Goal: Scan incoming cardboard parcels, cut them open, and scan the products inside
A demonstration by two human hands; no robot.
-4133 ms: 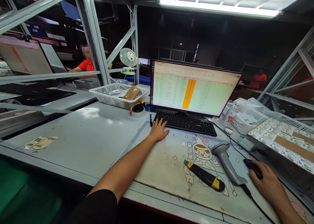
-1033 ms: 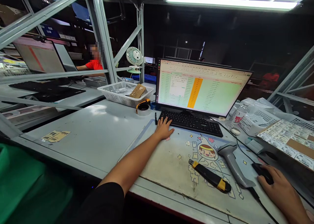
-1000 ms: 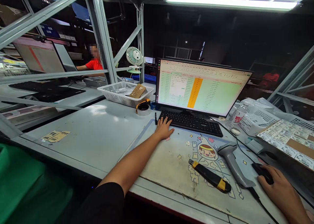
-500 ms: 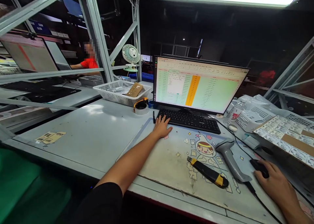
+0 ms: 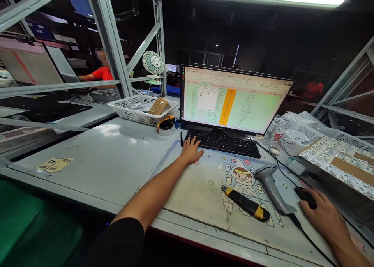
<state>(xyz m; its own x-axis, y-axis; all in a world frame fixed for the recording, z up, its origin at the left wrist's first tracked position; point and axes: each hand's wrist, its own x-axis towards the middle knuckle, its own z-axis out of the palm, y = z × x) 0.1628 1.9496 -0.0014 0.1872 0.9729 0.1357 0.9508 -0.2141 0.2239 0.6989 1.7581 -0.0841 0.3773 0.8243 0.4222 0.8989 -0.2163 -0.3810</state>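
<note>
My left hand [image 5: 190,151] lies with its fingers spread on the left end of the black keyboard [image 5: 224,143]. Under my right hand [image 5: 321,208] is a black computer mouse [image 5: 305,197], with the fingers resting around it. Behind the keyboard a monitor [image 5: 254,103] shows a spreadsheet with an orange column and a small white box over it. Between my hands, a grey barcode scanner [image 5: 274,191] and a black and yellow utility knife [image 5: 245,203] lie on the printed desk mat [image 5: 193,193].
Left of the monitor stand a white basket [image 5: 131,113] holding a brown package, tape rolls [image 5: 166,127] and a green fan [image 5: 153,62]. On the right are a sheet of labels [image 5: 327,158] and white baskets [image 5: 295,142]. A person in red [image 5: 103,73] sits beyond the metal frame.
The whole view has shifted slightly, so everything sits a little further left. Both hands keep their places on the keyboard and the mouse.
</note>
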